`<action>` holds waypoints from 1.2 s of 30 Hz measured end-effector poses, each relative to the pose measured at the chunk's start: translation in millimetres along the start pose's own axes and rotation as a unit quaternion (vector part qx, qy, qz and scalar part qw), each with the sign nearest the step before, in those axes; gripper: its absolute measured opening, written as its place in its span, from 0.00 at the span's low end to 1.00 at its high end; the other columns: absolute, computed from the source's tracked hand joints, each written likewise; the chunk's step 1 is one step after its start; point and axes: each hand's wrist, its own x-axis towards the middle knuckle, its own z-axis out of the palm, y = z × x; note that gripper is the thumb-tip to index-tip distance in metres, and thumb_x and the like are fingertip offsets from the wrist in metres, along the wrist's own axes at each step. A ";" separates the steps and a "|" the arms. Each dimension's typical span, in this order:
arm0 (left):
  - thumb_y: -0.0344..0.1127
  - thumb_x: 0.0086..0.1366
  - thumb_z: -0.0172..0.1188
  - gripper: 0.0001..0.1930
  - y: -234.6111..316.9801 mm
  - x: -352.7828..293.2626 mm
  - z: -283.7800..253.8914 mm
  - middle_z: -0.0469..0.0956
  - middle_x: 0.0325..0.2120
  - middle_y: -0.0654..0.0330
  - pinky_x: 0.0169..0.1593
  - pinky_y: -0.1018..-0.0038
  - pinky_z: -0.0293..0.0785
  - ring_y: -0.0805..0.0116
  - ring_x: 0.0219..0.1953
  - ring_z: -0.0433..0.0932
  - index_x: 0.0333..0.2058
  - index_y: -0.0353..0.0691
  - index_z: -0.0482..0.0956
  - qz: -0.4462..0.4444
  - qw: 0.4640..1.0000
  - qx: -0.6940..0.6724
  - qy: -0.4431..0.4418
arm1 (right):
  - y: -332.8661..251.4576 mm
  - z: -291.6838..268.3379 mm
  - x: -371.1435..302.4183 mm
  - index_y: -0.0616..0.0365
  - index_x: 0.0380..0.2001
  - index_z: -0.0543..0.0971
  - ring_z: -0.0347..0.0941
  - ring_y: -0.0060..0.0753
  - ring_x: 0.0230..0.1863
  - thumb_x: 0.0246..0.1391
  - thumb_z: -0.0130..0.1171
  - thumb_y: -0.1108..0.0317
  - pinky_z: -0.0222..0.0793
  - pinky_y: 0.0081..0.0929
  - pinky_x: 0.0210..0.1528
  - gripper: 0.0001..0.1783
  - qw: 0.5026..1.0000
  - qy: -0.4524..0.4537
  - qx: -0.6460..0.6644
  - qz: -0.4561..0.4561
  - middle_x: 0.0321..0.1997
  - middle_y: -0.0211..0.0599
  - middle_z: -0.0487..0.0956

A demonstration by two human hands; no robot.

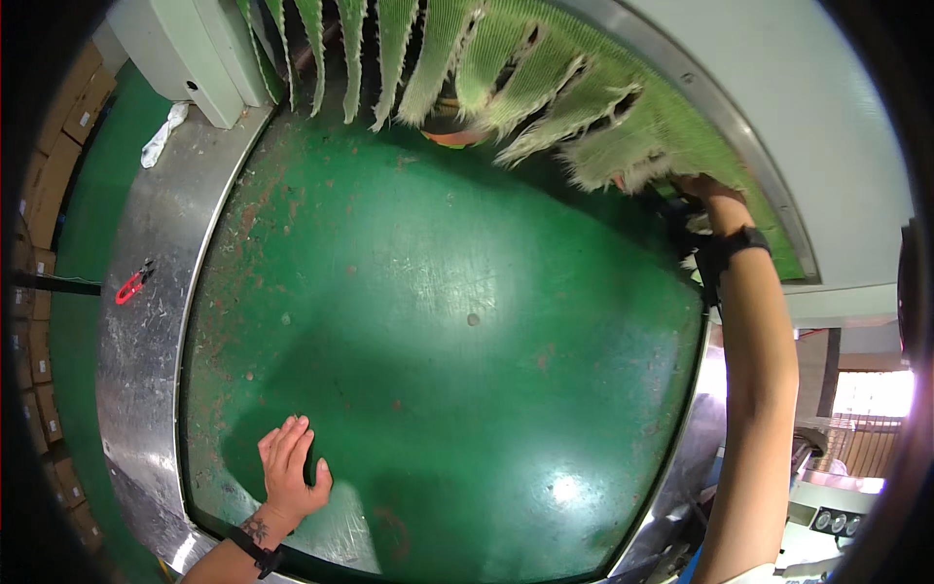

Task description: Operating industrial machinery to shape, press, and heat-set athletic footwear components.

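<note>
My left hand (290, 471) rests on the green conveyor belt (428, 360) near its lower left, fingers stretched out and thumb apart, with nothing in it. At the upper right, my right arm reaches forward to a hanging curtain of frayed green strips (545, 78). My right hand (718, 197) goes in under the strips there, beside some dark shapes that I cannot make out. Its fingers are hidden, so what it touches does not show. Beneath the strips at the top middle, part of an orange and green object (455, 138) peeks out.
Metal side rails flank the belt; on the left rail (146, 380) lie red-handled snips (130, 286) and a crumpled white cloth (163, 134). A pale machine housing (817, 127) curves over the upper right. Stacked cardboard boxes (49, 195) stand beyond the left rail.
</note>
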 end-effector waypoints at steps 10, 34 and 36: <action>0.31 0.52 0.57 0.24 -1.8 -3.3 3.4 0.70 0.54 0.49 0.58 0.52 0.59 0.50 0.57 0.68 0.49 0.32 0.70 0.018 0.998 0.018 0.053 | -22.0 41.2 -96.8 0.60 0.35 0.70 0.76 0.47 0.25 0.43 0.58 0.68 0.73 0.43 0.30 0.15 0.969 0.195 0.050 -0.145 0.26 0.46 0.77; 0.37 0.58 0.54 0.28 348.7 -183.5 -139.7 0.76 0.47 0.46 0.52 0.62 0.76 0.55 0.44 0.80 0.55 0.26 0.67 -0.152 0.427 -0.752 -0.479 | -89.4 -181.4 -887.4 0.62 0.53 0.72 0.62 0.43 0.63 0.45 0.64 0.69 0.61 0.37 0.62 0.29 0.559 0.313 0.737 0.215 0.60 0.47 0.67; 0.34 0.56 0.56 0.28 379.6 -207.2 -139.6 0.77 0.46 0.46 0.52 0.62 0.76 0.55 0.44 0.80 0.54 0.25 0.67 -0.053 0.448 -0.756 -0.474 | -107.9 -216.1 -923.3 0.65 0.51 0.72 0.68 0.35 0.56 0.41 0.65 0.69 0.66 0.32 0.56 0.31 0.286 0.150 0.925 0.201 0.54 0.46 0.72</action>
